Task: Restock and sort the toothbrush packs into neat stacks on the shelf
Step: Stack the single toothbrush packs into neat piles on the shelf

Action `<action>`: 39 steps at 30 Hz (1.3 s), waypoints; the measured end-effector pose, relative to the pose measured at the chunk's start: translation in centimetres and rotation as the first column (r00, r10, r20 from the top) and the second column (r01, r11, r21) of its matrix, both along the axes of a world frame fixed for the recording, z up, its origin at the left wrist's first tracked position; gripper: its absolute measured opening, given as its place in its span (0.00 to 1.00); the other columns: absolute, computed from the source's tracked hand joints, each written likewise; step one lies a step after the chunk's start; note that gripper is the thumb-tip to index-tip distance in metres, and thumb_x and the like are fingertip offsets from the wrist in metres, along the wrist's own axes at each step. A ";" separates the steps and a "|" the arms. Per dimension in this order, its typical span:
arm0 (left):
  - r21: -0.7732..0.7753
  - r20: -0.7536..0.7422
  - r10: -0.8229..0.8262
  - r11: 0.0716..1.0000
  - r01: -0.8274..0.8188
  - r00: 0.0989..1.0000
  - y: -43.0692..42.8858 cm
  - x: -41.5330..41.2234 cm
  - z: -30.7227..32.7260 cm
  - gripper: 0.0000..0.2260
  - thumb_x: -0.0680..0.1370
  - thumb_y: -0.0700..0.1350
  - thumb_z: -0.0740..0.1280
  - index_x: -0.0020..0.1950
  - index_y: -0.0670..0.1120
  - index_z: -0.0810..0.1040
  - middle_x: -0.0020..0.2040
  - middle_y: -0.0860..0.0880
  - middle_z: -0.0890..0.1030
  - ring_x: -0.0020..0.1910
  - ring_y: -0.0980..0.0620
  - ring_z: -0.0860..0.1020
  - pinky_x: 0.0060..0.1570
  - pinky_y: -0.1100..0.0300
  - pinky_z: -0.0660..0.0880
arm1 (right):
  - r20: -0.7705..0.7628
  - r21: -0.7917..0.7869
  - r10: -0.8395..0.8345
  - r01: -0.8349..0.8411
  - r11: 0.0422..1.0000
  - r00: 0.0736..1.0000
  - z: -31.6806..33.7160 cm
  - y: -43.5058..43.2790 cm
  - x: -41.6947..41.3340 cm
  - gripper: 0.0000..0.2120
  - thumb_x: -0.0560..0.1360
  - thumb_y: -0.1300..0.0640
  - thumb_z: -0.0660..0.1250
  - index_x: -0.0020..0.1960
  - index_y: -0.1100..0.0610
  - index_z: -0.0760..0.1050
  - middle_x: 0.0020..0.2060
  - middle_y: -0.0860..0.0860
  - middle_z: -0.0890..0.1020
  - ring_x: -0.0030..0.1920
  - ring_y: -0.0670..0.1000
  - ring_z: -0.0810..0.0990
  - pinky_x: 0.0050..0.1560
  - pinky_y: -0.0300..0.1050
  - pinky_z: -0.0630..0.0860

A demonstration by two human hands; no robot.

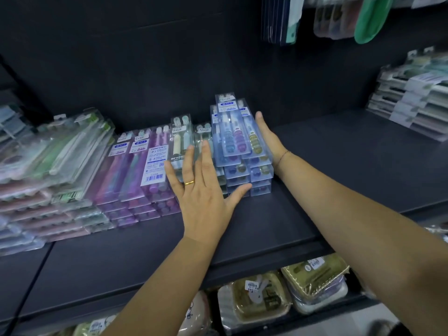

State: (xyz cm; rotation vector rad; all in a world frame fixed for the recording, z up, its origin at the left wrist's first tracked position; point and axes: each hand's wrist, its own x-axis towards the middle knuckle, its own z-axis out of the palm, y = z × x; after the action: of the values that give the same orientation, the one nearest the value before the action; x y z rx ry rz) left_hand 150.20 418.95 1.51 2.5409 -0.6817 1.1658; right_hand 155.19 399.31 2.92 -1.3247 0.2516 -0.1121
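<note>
While the blue stack is standing toward the shelf's back edge, the right hand is pressing it flat-fingered and the left hand, also uncurled, is apparently touching it; uneven pushing is threatening the skewed top packs.

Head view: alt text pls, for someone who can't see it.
Two open hands bracket a stack of blue toothbrush packs on a dark shelf: the right hand lies flat along its right side, the left hand is spread at its front left. Stacks of purple packs lie further left.
</note>
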 end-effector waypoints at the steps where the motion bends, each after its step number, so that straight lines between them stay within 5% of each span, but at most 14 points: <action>1: -0.014 0.002 -0.011 1.000 0.011 1.000 0.1 0.0 0.1 0.44 0.74 0.70 0.58 0.75 0.37 0.59 0.70 0.41 0.72 0.74 0.44 0.61 0.73 0.38 0.44 | -0.011 0.013 0.021 -0.021 1.000 1.000 0.1 0.3 -1.0 0.36 0.73 0.28 0.57 0.67 0.53 0.76 0.61 0.55 0.81 0.63 0.54 0.78 0.72 0.54 0.67; 8: -0.042 -0.022 -0.048 0.998 0.047 0.999 0.4 -0.1 0.4 0.33 0.78 0.63 0.58 0.71 0.38 0.70 0.51 0.44 0.84 0.70 0.47 0.67 0.74 0.41 0.43 | 0.103 -0.017 0.069 -0.067 0.998 0.992 1.6 2.0 -7.5 0.29 0.82 0.37 0.44 0.69 0.51 0.72 0.64 0.50 0.79 0.66 0.49 0.75 0.71 0.53 0.67; 18: -0.069 -0.058 -0.121 0.991 0.117 0.991 0.8 -0.8 1.4 0.26 0.77 0.60 0.60 0.63 0.42 0.78 0.50 0.47 0.85 0.66 0.44 0.75 0.74 0.42 0.45 | 0.201 -0.158 0.077 -0.045 0.986 0.976 2.6 3.5 -9.6 0.19 0.82 0.45 0.57 0.71 0.49 0.69 0.64 0.44 0.79 0.66 0.43 0.75 0.71 0.50 0.68; 24: -0.032 -0.180 -0.162 0.987 0.159 0.970 0.2 -0.8 3.5 0.35 0.76 0.63 0.60 0.75 0.42 0.65 0.71 0.43 0.73 0.73 0.42 0.66 0.75 0.45 0.48 | 0.133 -0.432 0.241 -0.163 0.887 0.961 2.1 1.9 -10.6 0.54 0.66 0.52 0.78 0.80 0.47 0.46 0.65 0.29 0.69 0.66 0.32 0.69 0.67 0.35 0.68; 28: 0.082 -0.368 -0.077 0.990 0.114 0.927 0.0 -0.3 5.5 0.43 0.74 0.68 0.62 0.80 0.48 0.51 0.71 0.51 0.73 0.75 0.49 0.64 0.72 0.45 0.31 | 0.153 -0.492 0.242 -0.138 0.860 0.958 1.5 2.0 -10.3 0.54 0.67 0.59 0.79 0.79 0.45 0.47 0.68 0.37 0.73 0.67 0.39 0.72 0.69 0.44 0.70; 30: 0.110 -0.386 -0.057 0.988 0.107 0.921 -0.1 0.0 5.6 0.42 0.73 0.70 0.61 0.80 0.50 0.52 0.66 0.54 0.77 0.72 0.52 0.68 0.73 0.45 0.31 | 0.170 -0.495 0.201 -0.092 0.864 0.965 1.3 2.4 -10.3 0.51 0.68 0.61 0.78 0.79 0.46 0.49 0.68 0.40 0.74 0.66 0.40 0.74 0.68 0.46 0.71; 35: 0.104 -0.377 -0.032 0.992 0.077 0.926 -0.4 -0.4 5.5 0.44 0.71 0.72 0.62 0.79 0.49 0.55 0.63 0.54 0.79 0.70 0.52 0.71 0.74 0.45 0.34 | 0.146 -0.452 0.172 -0.089 0.888 0.974 2.1 1.3 -10.3 0.40 0.69 0.44 0.76 0.76 0.49 0.62 0.68 0.42 0.74 0.68 0.41 0.71 0.71 0.46 0.68; 39: 0.098 -0.401 0.003 0.994 0.040 0.916 -1.3 -0.9 5.6 0.51 0.69 0.74 0.62 0.80 0.46 0.47 0.71 0.49 0.73 0.74 0.50 0.66 0.74 0.45 0.34 | 0.075 -0.306 0.051 -0.026 0.952 0.996 4.1 -0.7 -7.9 0.39 0.72 0.31 0.57 0.75 0.54 0.63 0.73 0.49 0.69 0.73 0.47 0.66 0.76 0.51 0.58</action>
State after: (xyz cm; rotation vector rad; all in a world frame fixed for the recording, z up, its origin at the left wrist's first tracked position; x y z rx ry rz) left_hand 149.35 417.68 7.15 2.7303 -0.6715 0.5792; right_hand 147.32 398.61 7.00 -1.6278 0.1412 -0.1776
